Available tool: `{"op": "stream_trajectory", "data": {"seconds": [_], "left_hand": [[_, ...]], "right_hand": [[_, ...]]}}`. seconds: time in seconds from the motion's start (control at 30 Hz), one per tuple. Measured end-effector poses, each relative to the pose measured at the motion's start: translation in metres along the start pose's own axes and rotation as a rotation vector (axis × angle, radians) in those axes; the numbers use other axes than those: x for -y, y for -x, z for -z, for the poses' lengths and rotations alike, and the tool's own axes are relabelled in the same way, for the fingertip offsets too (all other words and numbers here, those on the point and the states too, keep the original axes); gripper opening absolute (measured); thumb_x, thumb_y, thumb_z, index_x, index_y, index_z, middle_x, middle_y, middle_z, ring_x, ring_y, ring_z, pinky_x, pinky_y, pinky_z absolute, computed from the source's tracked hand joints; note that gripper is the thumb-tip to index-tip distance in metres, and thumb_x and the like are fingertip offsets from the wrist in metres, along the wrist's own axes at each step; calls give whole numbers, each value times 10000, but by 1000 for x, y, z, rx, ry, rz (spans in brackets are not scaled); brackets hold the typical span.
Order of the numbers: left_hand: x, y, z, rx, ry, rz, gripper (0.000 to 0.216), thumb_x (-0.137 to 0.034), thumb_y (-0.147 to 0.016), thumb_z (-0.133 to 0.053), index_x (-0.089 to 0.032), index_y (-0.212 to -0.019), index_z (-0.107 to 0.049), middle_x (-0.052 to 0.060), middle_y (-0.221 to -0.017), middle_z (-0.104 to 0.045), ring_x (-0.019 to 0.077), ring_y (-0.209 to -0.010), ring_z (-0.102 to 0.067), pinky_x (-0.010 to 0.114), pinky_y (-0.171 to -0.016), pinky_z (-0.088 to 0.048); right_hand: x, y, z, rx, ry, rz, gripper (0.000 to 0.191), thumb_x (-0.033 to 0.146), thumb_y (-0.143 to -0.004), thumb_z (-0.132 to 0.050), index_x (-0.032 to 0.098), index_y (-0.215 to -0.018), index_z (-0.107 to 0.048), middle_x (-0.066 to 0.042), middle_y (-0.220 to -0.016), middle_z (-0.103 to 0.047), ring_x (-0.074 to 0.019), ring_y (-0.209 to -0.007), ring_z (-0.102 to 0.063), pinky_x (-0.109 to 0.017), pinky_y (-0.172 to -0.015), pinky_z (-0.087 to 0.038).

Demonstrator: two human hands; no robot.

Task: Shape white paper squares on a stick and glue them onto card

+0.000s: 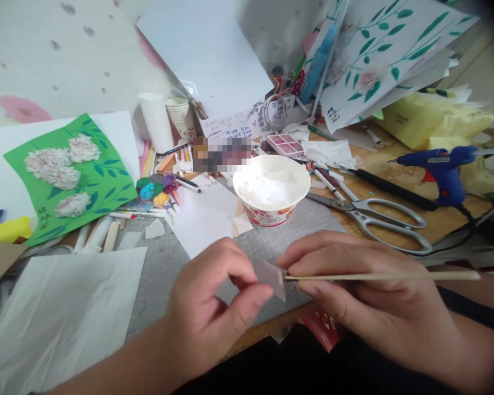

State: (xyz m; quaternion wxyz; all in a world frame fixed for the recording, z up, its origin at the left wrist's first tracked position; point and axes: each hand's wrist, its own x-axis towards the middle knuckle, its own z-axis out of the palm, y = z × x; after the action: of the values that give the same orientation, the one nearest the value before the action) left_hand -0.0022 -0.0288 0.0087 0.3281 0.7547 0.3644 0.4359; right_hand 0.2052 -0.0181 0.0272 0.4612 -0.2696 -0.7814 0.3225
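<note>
My right hand [370, 296] pinches a thin wooden stick [379, 276] between thumb and fingers, and the stick lies almost level. At the stick's left end is a small piece of thin, pale paper [274, 280], close against the right fingertips. My left hand [218, 296] has its fingers curled, with thumb and forefinger closed at the paper's left edge. Just beyond both hands stands a paper bowl [267, 216] with white, foamy-looking stuff [267, 189] in it. The grey cutting mat [152, 291] lies under the bowl and hands.
Large scissors [379, 219] and a blue glue gun [440, 164] lie at the right. A green picture with paper flowers [107, 186] leans at the left above white sheets [78, 291]. Behind are paper cups [181, 118], pens [189, 184] and a paint palette [284, 144].
</note>
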Motion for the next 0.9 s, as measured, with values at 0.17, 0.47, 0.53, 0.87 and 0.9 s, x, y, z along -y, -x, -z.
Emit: {"op": "stream_trajectory", "data": {"seconds": [0.17, 0.47, 0.53, 0.87, 0.9], "left_hand": [[-2, 1, -2, 137, 85, 326, 171, -319, -776, -666, -188, -808, -560, -24, -700, -533, 127, -634, -483, 232, -566, -397], [3, -6, -3, 50, 256, 657, 259, -406, -821, -567, -184, -689, -557, -4, -644, -564, 159, -653, -502, 261, -632, -382], [5, -7, -3, 16, 317, 669, 289, -435, -813, -570, -185, -672, -535, -10, -636, -542, 159, -655, -488, 263, -635, -366], [14, -2, 1, -102, 440, 498, 272, -185, -748, -561, -174, -539, -387, 54, -1127, -608, 235, -1023, -490, 329, -826, -343], [14, -1, 1, -101, 468, 480, 279, -166, -740, -561, -172, -530, -379, 53, -1120, -620, 238, -1033, -494, 340, -852, -338]], "right_hand": [[1, 0, -5, 64, 61, 50, 205, -27, -771, -595, 85, -917, -685, -87, -900, -724, -102, -876, -675, -137, -792, -531], [-17, -20, 7, -72, 242, 88, 176, 44, -801, -619, 182, -884, -690, -58, -873, -734, -151, -852, -691, -251, -781, -566], [-27, -31, 16, -157, 310, 82, 138, 71, -810, -623, 191, -841, -685, -54, -858, -733, -169, -851, -688, -297, -796, -560], [-54, -54, 35, -217, 412, -53, 56, 158, -805, -638, 182, -798, -688, -93, -1083, -681, -249, -1046, -633, -442, -926, -490], [-51, -51, 35, -244, 402, -24, 59, 150, -806, -638, 183, -807, -687, -93, -1080, -678, -247, -1050, -630, -440, -929, -485]]}}
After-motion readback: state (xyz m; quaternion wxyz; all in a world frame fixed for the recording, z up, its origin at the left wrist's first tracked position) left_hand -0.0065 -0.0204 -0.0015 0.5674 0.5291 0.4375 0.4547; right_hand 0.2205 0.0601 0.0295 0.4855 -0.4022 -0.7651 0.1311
